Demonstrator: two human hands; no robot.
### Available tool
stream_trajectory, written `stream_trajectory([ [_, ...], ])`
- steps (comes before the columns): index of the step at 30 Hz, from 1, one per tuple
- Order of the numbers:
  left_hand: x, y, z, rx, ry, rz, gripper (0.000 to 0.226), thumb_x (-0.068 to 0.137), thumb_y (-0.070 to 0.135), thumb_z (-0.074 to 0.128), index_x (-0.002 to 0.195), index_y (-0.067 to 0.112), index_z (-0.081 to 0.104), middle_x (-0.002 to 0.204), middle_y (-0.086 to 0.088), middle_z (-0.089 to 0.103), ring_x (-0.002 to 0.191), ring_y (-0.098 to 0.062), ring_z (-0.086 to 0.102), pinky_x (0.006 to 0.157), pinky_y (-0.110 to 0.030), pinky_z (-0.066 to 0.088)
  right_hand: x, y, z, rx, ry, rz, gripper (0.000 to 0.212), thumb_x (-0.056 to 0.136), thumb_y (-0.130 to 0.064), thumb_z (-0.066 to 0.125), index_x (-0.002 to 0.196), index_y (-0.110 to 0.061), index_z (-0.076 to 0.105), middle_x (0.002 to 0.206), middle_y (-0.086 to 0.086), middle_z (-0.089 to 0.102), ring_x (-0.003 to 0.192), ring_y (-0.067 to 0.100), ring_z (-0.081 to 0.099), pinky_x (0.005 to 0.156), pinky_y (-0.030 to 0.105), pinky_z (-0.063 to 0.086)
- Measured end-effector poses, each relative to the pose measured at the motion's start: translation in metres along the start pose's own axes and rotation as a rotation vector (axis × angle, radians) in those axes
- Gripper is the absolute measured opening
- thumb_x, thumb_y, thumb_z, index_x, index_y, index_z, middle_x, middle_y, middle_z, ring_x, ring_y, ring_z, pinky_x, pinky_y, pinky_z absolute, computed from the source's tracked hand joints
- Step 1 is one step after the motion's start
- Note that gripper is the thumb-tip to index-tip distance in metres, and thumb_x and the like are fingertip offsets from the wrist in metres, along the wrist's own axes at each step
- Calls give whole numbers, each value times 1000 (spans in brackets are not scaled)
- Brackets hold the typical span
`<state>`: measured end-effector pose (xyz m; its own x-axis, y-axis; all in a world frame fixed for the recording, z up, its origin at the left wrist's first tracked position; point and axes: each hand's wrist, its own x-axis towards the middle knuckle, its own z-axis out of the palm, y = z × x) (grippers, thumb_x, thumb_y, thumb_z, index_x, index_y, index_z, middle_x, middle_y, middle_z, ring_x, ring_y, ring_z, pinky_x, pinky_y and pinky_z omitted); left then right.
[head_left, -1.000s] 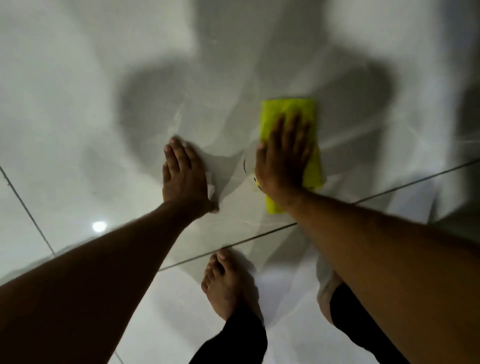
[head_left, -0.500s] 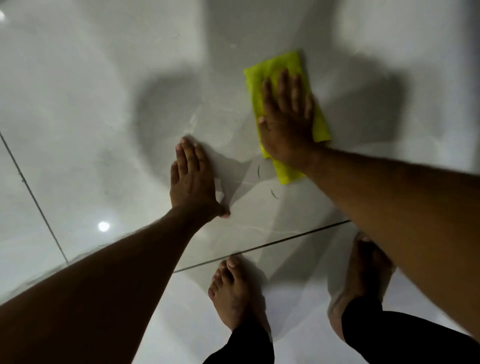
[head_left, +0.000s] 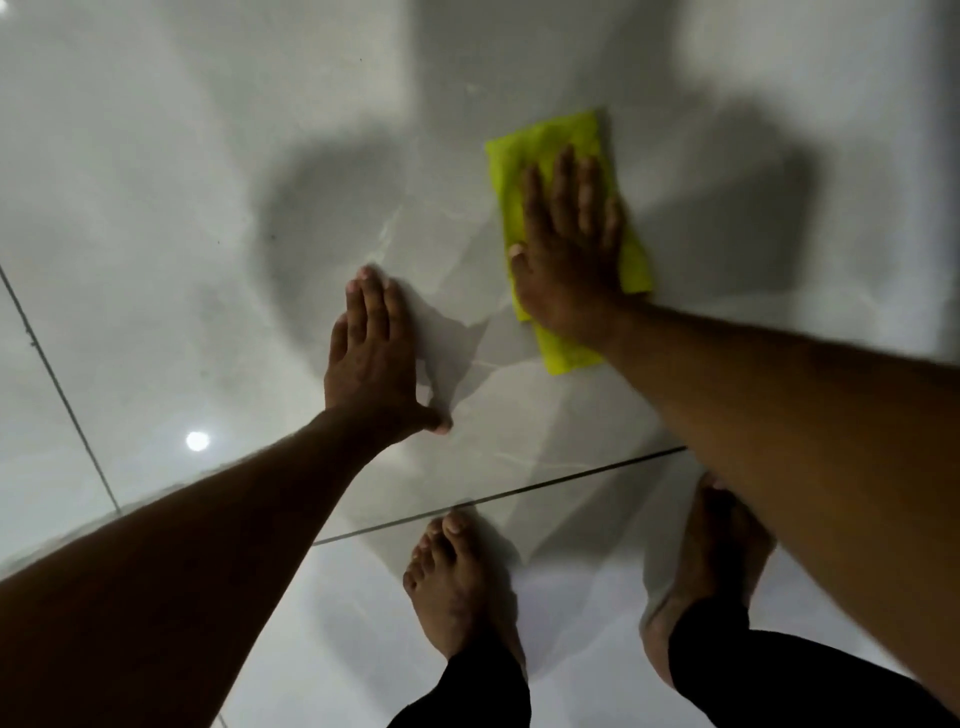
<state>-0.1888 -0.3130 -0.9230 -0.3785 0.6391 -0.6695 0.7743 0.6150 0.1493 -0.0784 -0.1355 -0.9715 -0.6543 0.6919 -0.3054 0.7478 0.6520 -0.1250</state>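
Observation:
A folded yellow cloth (head_left: 550, 140) lies flat on the glossy white tiled floor (head_left: 156, 208), above and right of centre. My right hand (head_left: 569, 244) presses on it with straight, spread fingers and covers its middle. My left hand (head_left: 371, 353) rests flat on the bare tile to the left of the cloth, fingers together and thumb out, apart from the cloth.
My two bare feet (head_left: 457, 582) stand on the tile just below a dark grout line (head_left: 493, 496). Another grout line (head_left: 57, 384) runs along the left. A lamp's reflection (head_left: 197, 440) shines on the floor at the left. Shadows darken the tile ahead.
My right hand slid the yellow cloth away from me and a little left, then partway back and right. My left hand stayed flat in place. My right foot came into view.

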Motion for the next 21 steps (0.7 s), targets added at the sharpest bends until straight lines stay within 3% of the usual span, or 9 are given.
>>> stream_trajectory([
  [4, -1, 0, -3, -13, -4, -5, 166, 37, 64, 87, 148, 4, -21, 158, -19, -27, 146, -33, -24, 121, -44, -2, -89, 15, 17, -94, -94, -422, 73, 90, -34, 45, 155, -21, 15, 164, 11, 14, 151, 35, 10, 119, 56, 15],
  [7, 0, 3, -4, -29, -16, -11, 166, 37, 63, 87, 147, 5, -23, 157, -19, -29, 145, -33, -26, 120, -46, -3, -134, 96, 19, -134, -109, -508, 68, 92, -34, 46, 154, -21, 20, 161, 12, 23, 150, 35, 16, 117, 52, 19],
  [10, 1, 2, -2, -21, -24, -9, 167, 37, 65, 87, 147, 6, -24, 156, -18, -31, 144, -34, -27, 119, -47, -4, -104, 148, 8, -178, -67, -230, 68, 94, -34, 47, 153, -14, 21, 157, 23, 29, 142, 44, 29, 112, 57, 26],
  [14, 2, 7, -2, -32, -35, -33, 168, 35, 59, 90, 146, 4, -25, 156, -20, -30, 144, -36, -26, 118, -49, -3, -37, 103, -4, 73, 4, 473, 69, 98, -46, 27, 156, -15, 4, 163, 19, 1, 150, 41, 1, 121, 52, 7],
  [16, 2, 9, -2, -43, -45, -53, 168, 35, 55, 92, 146, 3, -24, 156, -21, -30, 144, -37, -26, 118, -50, -2, -23, 58, -7, 162, 3, 596, 72, 99, -51, 28, 156, -14, 2, 163, 19, -1, 150, 41, -2, 121, 50, 6],
  [18, 2, 9, -2, -44, -43, -48, 168, 36, 55, 92, 146, 3, -24, 156, -22, -29, 144, -37, -26, 119, -51, -2, -39, 16, 1, 160, -28, 495, 72, 98, -49, 33, 156, -19, 3, 164, 16, -1, 150, 39, -2, 120, 52, 10],
  [21, 2, 7, -3, -19, -50, -30, 167, 36, 60, 89, 146, 3, -23, 156, -22, -29, 144, -37, -25, 119, -50, -1, -103, -4, 16, 88, -68, -8, 77, 89, -39, 50, 155, -22, 14, 164, 13, 11, 150, 38, 8, 118, 57, 16],
])
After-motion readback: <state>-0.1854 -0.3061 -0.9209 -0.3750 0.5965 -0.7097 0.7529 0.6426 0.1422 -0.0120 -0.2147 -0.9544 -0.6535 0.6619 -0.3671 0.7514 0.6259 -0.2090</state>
